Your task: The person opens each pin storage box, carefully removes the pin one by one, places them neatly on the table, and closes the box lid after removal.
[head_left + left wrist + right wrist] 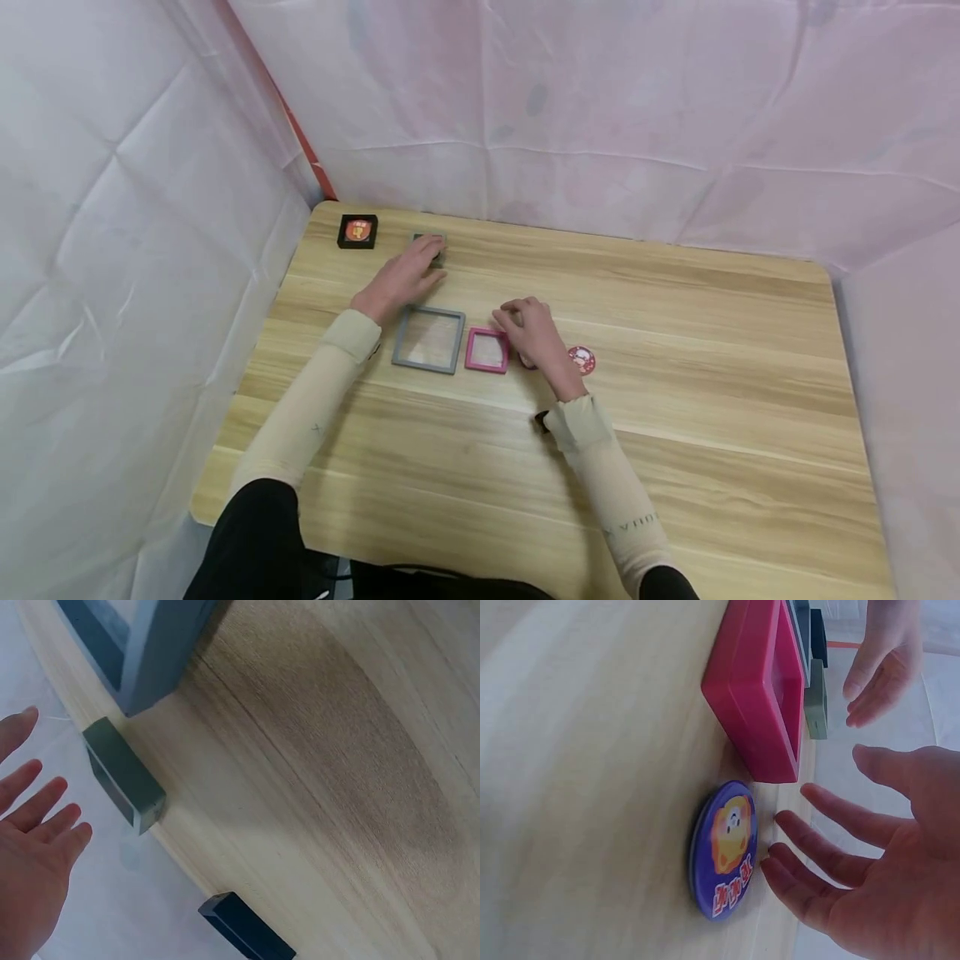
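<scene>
My left hand (405,275) reaches to the back left, its fingers over a small green square frame (124,772) and partly hiding it in the head view. In the left wrist view those fingers are spread and hold nothing. Toward the middle of the table, my right hand (534,332) hovers beside a pink square frame (754,690). Its fingers are loosely bent with nothing between them, fingertips close to a round purple badge (724,851) with a yellow character. That badge lies flat, mostly covered by the hand in the head view.
A larger grey-blue square frame (423,367) lies left of the pink one. At the back left corner stands a black box (357,243) with an orange round picture inside. A red round badge (582,360) lies right of my right wrist. White and pink sheets hang around the wooden table (712,375).
</scene>
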The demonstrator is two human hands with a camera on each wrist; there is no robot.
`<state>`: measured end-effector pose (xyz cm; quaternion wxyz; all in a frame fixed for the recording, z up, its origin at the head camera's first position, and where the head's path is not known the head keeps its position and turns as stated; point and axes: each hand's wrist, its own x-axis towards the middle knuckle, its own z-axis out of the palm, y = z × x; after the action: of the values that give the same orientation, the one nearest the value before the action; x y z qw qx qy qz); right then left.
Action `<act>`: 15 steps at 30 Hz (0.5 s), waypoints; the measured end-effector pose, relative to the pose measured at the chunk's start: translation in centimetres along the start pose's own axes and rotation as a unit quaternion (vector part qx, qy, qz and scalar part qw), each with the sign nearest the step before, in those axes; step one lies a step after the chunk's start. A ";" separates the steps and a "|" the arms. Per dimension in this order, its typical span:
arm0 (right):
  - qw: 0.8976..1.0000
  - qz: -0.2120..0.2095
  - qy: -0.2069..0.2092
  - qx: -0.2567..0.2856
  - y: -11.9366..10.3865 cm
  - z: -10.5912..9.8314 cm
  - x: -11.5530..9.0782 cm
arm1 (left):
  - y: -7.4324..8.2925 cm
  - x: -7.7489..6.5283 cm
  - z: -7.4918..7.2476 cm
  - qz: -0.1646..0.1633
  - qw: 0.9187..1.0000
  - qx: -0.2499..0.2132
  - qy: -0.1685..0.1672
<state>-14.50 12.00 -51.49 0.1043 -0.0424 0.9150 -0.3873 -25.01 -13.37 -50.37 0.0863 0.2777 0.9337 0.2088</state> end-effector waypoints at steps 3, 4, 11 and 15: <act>1.000 -0.004 -0.014 0.011 -0.2 0.0 0.5 | -0.3 0.3 0.2 0.004 1.000 0.024 0.006; 1.000 -0.004 -0.019 0.012 -0.2 0.1 0.7 | -0.4 0.4 0.3 0.004 1.000 0.029 0.007; 0.999 -0.018 -0.040 -0.003 -0.7 0.0 2.0 | -0.7 0.8 0.2 -0.008 0.999 0.036 -0.006; 0.999 -0.025 -0.039 0.004 -1.2 -0.1 2.8 | -0.9 1.0 -0.2 -0.022 0.999 0.032 -0.029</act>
<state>-17.21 10.79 -50.99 0.1304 -0.0796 0.9073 -0.3917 -26.32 -13.53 -50.65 0.1090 0.2660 0.9428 0.1690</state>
